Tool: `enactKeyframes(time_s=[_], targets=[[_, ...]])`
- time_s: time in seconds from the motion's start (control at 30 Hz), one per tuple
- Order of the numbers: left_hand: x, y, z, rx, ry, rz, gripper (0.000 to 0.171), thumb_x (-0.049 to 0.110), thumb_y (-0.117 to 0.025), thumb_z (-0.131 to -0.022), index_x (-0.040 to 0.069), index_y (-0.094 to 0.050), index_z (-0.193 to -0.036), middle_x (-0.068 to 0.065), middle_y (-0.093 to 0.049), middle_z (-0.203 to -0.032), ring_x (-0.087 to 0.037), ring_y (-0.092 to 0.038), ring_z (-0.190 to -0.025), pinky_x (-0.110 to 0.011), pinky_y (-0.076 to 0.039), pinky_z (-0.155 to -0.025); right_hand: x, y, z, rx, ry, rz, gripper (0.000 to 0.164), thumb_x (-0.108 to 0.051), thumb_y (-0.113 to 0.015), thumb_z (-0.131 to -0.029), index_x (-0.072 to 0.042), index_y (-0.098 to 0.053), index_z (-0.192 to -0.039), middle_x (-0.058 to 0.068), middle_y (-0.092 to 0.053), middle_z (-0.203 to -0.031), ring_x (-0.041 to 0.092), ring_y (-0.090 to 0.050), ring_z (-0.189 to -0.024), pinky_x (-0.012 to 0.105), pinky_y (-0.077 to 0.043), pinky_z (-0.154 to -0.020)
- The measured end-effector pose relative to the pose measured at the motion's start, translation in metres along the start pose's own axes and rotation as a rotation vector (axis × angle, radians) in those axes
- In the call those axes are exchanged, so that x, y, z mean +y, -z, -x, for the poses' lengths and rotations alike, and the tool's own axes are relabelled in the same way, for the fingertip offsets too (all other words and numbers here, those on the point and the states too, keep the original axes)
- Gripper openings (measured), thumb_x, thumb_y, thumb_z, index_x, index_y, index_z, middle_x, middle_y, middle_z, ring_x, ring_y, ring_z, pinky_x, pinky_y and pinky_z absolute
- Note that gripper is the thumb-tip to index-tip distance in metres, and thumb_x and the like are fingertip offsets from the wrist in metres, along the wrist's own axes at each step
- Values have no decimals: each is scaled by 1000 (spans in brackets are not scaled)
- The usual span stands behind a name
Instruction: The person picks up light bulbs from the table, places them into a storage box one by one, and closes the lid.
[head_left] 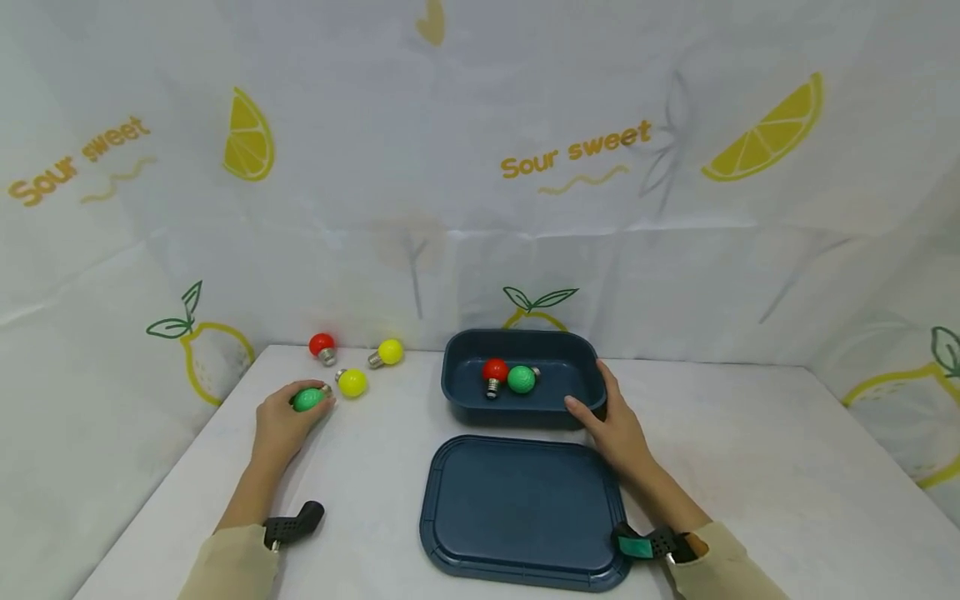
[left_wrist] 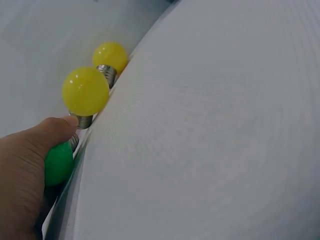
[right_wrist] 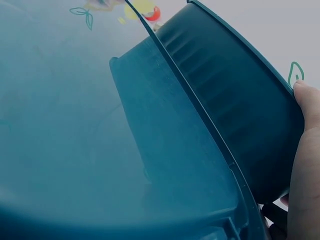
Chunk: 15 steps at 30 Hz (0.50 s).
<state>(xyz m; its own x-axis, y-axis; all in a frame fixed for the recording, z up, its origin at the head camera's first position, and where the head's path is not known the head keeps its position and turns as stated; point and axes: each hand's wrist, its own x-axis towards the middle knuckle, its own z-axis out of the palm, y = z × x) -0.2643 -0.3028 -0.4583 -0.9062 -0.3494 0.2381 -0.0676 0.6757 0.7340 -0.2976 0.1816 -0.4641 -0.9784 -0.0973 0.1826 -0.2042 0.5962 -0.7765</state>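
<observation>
At the table's left side my left hand (head_left: 283, 425) holds a green light bulb (head_left: 308, 400) between thumb and fingers; its metal base points right. Just beyond the left thumb in the left wrist view is a yellow light bulb (left_wrist: 85, 91). My right hand (head_left: 621, 429) grips the right front corner of a dark blue box (head_left: 517, 415), thumb at the front rim and fingers along the right side. Inside the box lie a red light bulb (head_left: 495, 370) and another green light bulb (head_left: 521, 380). The right wrist view shows the box wall (right_wrist: 220, 95) beside the right thumb.
In front of the box a flat dark blue lid (head_left: 525, 512) lies on the white table (head_left: 360, 500). A second yellow bulb (head_left: 391, 351) and a red bulb (head_left: 322, 344) lie near the back left edge. A printed white cloth (head_left: 360, 192) hangs behind.
</observation>
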Motion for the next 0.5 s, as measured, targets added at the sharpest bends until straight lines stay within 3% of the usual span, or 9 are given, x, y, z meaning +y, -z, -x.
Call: enactKeyframes(time_s=[0.27, 0.5], targets=[[2, 0, -2, 6, -15, 17, 42, 24, -75, -91, 7, -67, -129, -22, -63, -136, -39, -55, -123, -60, -45, -108, -2, 4, -2, 9, 8, 13, 87, -52, -54, -100, -23, -4, -164, 23, -21, -167, 48, -29, -150, 68, -28, -117], [2, 1, 0, -9, 23, 27, 42, 24, -74, -92, 7, -66, -130, -23, -62, -138, -40, -54, -125, -61, -44, -109, -1, 1, 0, -5, -1, 4, 88, -51, -55, -99, -21, -4, -164, 23, -21, -167, 47, -29, -151, 67, -28, -118]])
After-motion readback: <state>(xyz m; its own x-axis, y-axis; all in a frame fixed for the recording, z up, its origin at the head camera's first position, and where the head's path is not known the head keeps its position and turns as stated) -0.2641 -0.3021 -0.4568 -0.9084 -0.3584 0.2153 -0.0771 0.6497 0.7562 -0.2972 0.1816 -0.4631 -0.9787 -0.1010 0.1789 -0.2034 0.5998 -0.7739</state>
